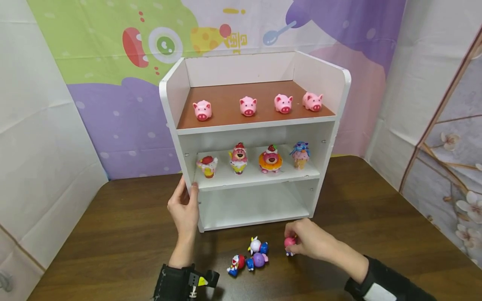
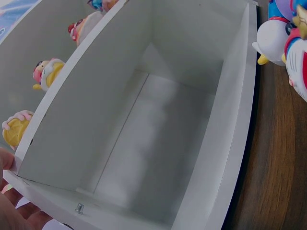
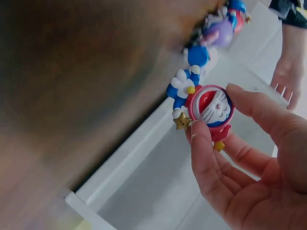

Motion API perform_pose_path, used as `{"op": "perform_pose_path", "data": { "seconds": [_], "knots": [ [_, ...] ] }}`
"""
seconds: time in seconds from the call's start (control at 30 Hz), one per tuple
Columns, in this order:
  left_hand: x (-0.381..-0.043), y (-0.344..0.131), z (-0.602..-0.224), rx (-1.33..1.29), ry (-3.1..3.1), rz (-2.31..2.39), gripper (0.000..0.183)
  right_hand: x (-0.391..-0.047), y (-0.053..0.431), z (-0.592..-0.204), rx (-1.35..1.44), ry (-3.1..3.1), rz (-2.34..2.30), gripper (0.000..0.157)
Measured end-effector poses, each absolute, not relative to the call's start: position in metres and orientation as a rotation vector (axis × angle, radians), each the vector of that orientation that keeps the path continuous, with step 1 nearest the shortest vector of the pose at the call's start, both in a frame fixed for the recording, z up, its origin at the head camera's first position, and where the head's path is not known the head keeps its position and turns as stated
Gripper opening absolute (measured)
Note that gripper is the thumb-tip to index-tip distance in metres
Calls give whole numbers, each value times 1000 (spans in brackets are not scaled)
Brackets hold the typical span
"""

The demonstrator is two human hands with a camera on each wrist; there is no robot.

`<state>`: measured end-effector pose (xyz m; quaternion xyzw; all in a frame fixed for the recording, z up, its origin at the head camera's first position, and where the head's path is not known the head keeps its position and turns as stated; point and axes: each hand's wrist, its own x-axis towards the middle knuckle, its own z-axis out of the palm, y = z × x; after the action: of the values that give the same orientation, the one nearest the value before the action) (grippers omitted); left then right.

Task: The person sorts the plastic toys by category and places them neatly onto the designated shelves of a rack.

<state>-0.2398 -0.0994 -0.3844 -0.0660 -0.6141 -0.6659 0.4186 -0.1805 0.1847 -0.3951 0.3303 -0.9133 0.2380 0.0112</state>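
My left hand (image 1: 183, 207) grips the left side panel of a small white shelf unit (image 1: 241, 184), thumb at the front edge. At its lower right front, my right hand (image 1: 310, 238) pinches a small Doraemon figurine (image 3: 211, 105) between thumb and fingers. The figurine has a pink hood, a blue body and a gold star, and its whiskered face shows in the right wrist view. Left of that hand, several toy figurines lie close together on the table: a white-and-blue one (image 1: 256, 245), a purple-and-blue one (image 1: 258, 260) and a red-and-blue one (image 1: 236, 264).
Pink pig figures, one of them a left-hand pig (image 1: 202, 110), line the brown top shelf (image 1: 229, 92). Dessert-shaped figures, including a bear in a doughnut (image 1: 270, 159), stand on the middle shelf (image 1: 256, 177). The dark wooden table (image 1: 124, 234) runs up to a cartoon curtain (image 1: 120, 121).
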Motion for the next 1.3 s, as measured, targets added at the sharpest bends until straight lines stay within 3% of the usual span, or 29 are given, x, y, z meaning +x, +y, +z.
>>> {"op": "perform_pose_path", "data": {
  "seconds": [0.73, 1.3],
  "knots": [
    [-241, -101, -386, -167, -1546, -1656, 36, -250, 186, -383, 596, -2873, 620, 14],
    [-240, -100, -386, -175, -1560, -1625, 35, -270, 190, -395, 392, -2917, 423, 18]
  ]
}}
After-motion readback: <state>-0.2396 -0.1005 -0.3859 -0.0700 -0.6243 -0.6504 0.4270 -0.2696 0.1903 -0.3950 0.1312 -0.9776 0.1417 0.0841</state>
